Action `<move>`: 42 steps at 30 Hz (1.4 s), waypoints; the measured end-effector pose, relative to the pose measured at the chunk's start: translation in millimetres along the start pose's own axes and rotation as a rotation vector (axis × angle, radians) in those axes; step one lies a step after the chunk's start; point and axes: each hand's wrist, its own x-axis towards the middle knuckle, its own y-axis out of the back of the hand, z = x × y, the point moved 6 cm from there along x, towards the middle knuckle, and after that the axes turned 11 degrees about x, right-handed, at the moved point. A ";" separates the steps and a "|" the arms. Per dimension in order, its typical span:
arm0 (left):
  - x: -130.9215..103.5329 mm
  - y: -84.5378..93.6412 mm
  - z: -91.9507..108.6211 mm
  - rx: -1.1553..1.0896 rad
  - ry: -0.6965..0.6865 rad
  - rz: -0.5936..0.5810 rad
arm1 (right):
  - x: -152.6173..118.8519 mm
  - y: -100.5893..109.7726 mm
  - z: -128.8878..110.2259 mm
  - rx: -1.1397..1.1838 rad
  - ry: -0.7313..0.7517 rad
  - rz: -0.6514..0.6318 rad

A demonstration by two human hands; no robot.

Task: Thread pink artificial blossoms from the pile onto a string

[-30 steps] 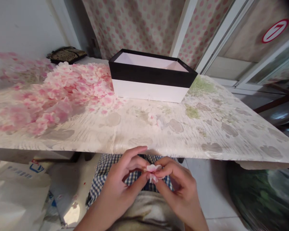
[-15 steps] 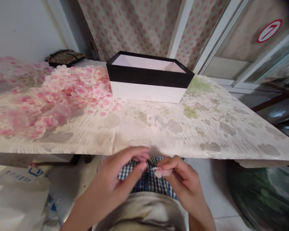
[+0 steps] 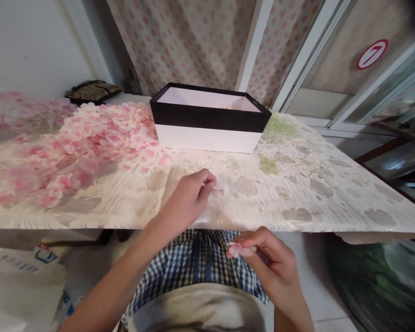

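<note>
My left hand (image 3: 190, 193) is over the near middle of the table, its fingers pinched at a small pale petal (image 3: 218, 189) lying by the fingertips; whether it grips the petal is too small to tell. My right hand (image 3: 269, 258) is in front of the table edge above the lap, closed on a pink and white petal piece (image 3: 242, 250) between thumb and fingers. A large heap of pink artificial petals (image 3: 100, 138) covers the left side of the table. Behind my left hand stands an open black and white box (image 3: 207, 138).
Small green pieces (image 3: 280, 127) lie right of the box on the patterned tablecloth (image 3: 297, 184). A dark patterned pouch (image 3: 93, 92) rests at the back left. Below the table are a white bag (image 3: 24, 286) at left and a large green object (image 3: 376, 286) at right.
My left hand has moved forward from beside my right hand to the tabletop, and its fingers have closed. My right hand still holds the petal piece, slightly further right.
</note>
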 end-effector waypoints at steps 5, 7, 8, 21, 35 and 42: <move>-44.7 12.1 8.4 -0.340 0.095 -0.172 | -6.4 -4.4 -13.4 0.136 0.052 -0.053; -63.3 10.7 11.6 -0.373 0.103 -0.238 | -3.8 -10.7 -24.3 0.143 0.122 -0.151; -71.1 8.1 13.0 -0.384 0.103 -0.276 | -1.6 -13.1 -27.8 0.114 0.140 -0.181; -87.9 3.2 38.2 -0.235 -0.173 -0.304 | 2.9 -25.1 -24.4 -0.047 0.095 -0.298; -101.4 -9.3 38.1 -0.011 -0.347 -0.418 | 4.5 -29.6 -17.8 -0.112 0.015 -0.487; -107.6 -10.5 44.9 -0.141 -0.394 -0.480 | 2.0 -39.0 -27.7 -0.150 -0.038 -0.594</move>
